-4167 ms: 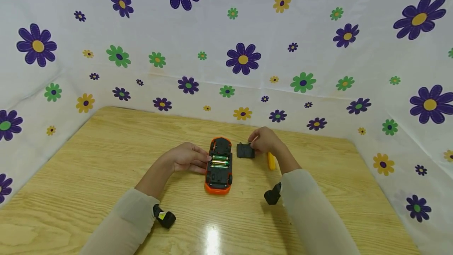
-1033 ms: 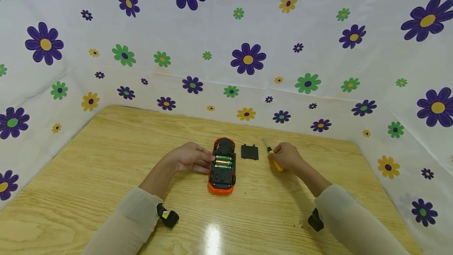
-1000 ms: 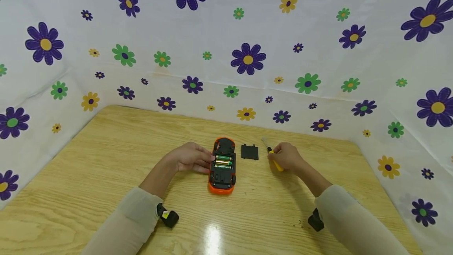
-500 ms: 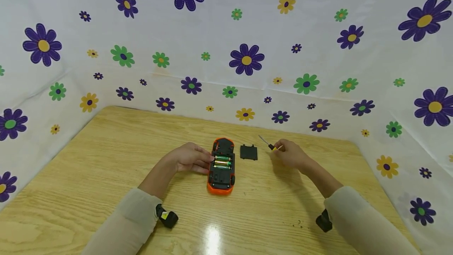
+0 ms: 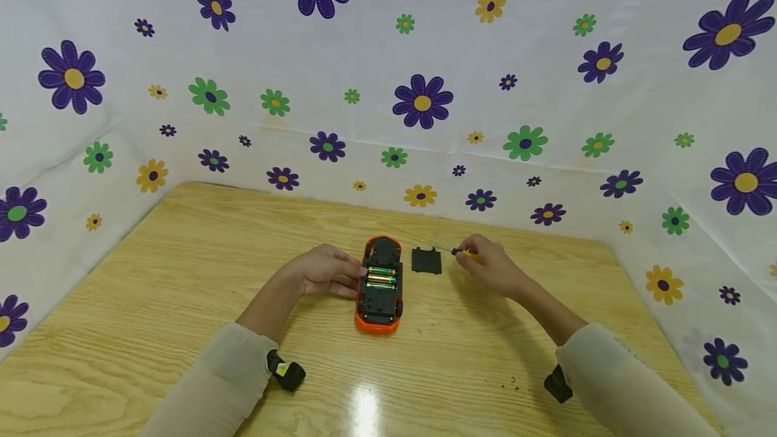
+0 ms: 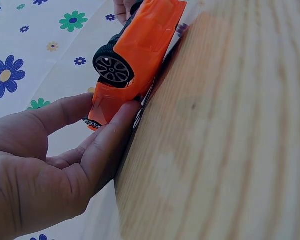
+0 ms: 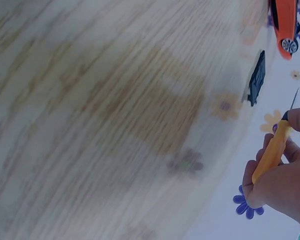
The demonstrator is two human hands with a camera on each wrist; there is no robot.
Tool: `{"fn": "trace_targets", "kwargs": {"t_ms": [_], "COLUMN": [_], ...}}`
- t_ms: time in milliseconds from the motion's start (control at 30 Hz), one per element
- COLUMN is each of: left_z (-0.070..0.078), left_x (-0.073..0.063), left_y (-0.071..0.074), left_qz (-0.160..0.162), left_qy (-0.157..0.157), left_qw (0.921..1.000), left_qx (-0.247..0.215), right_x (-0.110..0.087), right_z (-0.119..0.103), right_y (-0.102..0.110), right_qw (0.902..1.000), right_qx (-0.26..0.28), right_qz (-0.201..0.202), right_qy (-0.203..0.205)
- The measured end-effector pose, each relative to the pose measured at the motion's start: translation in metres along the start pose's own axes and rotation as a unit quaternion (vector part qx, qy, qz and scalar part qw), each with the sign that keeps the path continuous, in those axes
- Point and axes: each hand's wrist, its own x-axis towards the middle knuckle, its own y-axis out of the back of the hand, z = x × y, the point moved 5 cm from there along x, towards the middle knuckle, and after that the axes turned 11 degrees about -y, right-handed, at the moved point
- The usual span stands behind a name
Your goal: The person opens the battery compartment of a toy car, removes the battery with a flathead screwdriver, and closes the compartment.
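Observation:
An orange toy car point(image 5: 378, 319) lies upside down on the table with its black underside up. Several green and gold batteries point(image 5: 381, 278) sit in its uncovered compartment. My left hand point(image 5: 322, 272) grips the car's left side, with thumb and fingers point(image 6: 110, 135) at its orange body in the left wrist view. My right hand point(image 5: 493, 267) holds a screwdriver point(image 7: 272, 152) by its yellow handle, raised off the table. Its thin metal shaft points left, toward the black battery cover point(image 5: 427, 261), which lies flat right of the car.
The wooden table point(image 5: 243, 235) meets a white flowered cloth point(image 5: 340, 52) at the back and sides. Small dark specks point(image 5: 512, 381) dot the table near the right forearm.
The right hand has gone from the battery cover to the screwdriver, picked it up and turned its tip leftward. The left hand has stayed on the car.

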Motion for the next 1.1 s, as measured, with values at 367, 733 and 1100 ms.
{"fn": "trace_targets", "kwargs": {"t_ms": [367, 733, 1100], "left_z": [-0.001, -0.001, 0.000], "left_x": [-0.001, -0.001, -0.001], "left_y": [0.002, 0.001, 0.000], "left_qz": [-0.001, -0.002, -0.003], "left_qy": [0.001, 0.001, 0.000], "left_qw": [1.0000, 1.0000, 1.0000], "left_qx": [-0.002, -0.005, -0.004], "right_x": [-0.005, -0.007, -0.012], "right_z": [-0.027, -0.050, -0.070], "right_y": [-0.008, -0.013, -0.013], "right_qw": [0.9892, 0.9794, 0.9680], "right_qx": [-0.094, -0.153, -0.198], "right_qz": [0.072, 0.074, 0.064], "right_qy": [0.086, 0.109, 0.141]}}
